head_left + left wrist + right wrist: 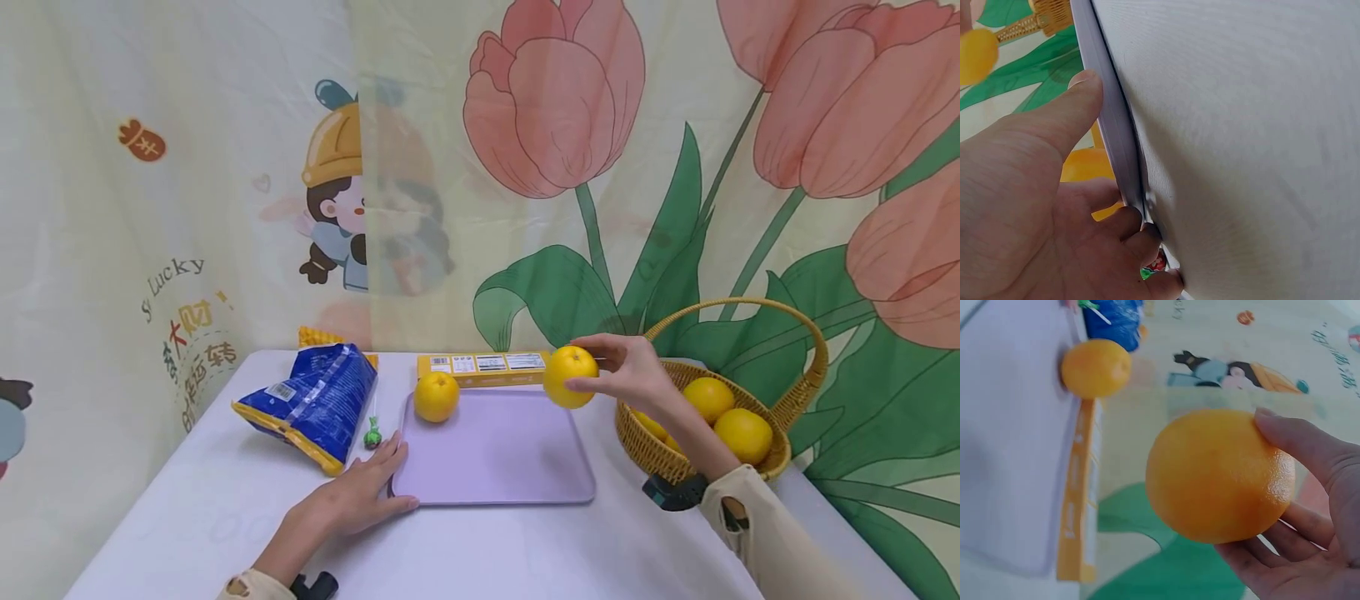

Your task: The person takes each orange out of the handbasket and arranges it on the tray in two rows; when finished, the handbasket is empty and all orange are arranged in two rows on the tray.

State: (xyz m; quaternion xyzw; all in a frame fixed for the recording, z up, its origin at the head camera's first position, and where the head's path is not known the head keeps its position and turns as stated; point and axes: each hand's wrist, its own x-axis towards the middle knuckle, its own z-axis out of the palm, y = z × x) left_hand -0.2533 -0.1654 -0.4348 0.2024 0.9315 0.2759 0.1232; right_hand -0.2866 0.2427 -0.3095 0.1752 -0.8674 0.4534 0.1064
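Note:
My right hand [626, 367] grips an orange [572, 377] between thumb and fingers, raised over the far right corner of a lilac tray [495, 450]. In the right wrist view that same orange [1216, 478] fills the middle, the thumb [1300, 440] on its upper side and fingers curled beneath. A second orange [436, 397] sits at the tray's far left corner. My left hand [356, 492] rests at the tray's near left corner, fingers spread along the rim. The left wrist view has its thumb [1075, 106] against the tray's side wall [1113, 106].
Right of the tray stands a wicker basket [633, 437] with a tall handle, holding several oranges [742, 435]. Behind the tray lies a yellow box [483, 372]. A blue snack bag [315, 404] and a green-wrapped lollipop [372, 435] lie to the left. A printed curtain [420, 125] hangs behind.

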